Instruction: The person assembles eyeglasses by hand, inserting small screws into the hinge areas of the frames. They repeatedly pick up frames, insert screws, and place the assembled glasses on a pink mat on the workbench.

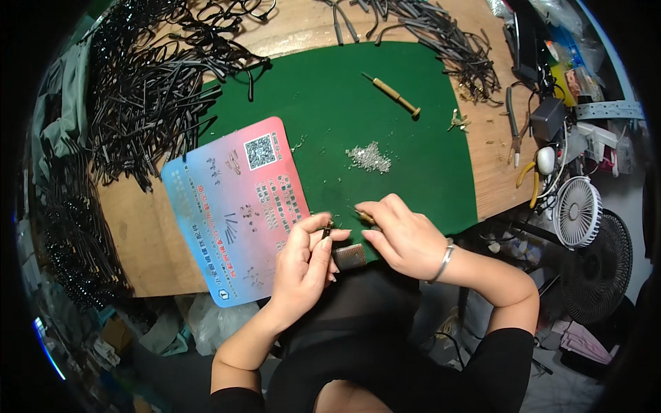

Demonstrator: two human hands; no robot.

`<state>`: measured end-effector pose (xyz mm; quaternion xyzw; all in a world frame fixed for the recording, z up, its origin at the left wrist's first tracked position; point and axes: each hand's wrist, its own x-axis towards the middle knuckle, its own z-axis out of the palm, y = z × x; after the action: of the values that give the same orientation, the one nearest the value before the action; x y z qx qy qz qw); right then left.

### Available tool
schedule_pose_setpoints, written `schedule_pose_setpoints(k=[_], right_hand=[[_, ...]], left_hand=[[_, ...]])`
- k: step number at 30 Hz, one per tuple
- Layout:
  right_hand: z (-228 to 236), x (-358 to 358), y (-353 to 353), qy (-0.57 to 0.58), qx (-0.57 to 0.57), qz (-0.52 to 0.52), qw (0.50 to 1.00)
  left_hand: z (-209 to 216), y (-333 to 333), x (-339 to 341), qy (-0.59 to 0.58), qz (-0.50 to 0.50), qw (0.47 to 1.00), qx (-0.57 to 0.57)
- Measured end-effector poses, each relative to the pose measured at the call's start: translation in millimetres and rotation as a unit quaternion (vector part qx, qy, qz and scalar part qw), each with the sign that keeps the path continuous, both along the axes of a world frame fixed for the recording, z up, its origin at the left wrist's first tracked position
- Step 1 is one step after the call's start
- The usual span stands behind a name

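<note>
My left hand [303,256] is closed at the near edge of the green mat [385,76], pinching a small dark piece with a gold-coloured end [328,230]. Most of that piece is hidden by the fingers, so its kind is unclear. Just to the right, my right hand [406,237] grips a small brass screwdriver [365,217], its thin tip toward the left hand. Between and below the hands sits a dark, rough-textured block [350,257]. Beyond them lies a pile of tiny silvery screws [370,158] on the mat.
A second brass screwdriver [394,96] lies farther back. A pink and blue printed sheet [234,220] overlaps the mat's left side. Dark glasses temples [151,103] heap up at left, with more temples [447,38] at far right. Pliers [515,138] and a white fan [577,210] are rightward.
</note>
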<state>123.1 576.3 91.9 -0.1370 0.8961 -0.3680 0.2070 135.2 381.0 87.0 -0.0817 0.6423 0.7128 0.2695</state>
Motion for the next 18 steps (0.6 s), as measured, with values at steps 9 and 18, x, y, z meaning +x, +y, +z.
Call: schedule_pose_setpoints(k=[9, 18], right_hand=[[16.1, -32.2, -9.0, -0.148, -0.18, -0.044, 0.971], [9.9, -30.9, -17.1, -0.169, -0.169, -0.025, 0.971]], left_hand=[[4.1, -1.7, 3.1, -0.086, -0.048, 0.988, 0.12], [-9.3, -11.4, 8.3, -0.048, -0.06, 0.991, 0.108]])
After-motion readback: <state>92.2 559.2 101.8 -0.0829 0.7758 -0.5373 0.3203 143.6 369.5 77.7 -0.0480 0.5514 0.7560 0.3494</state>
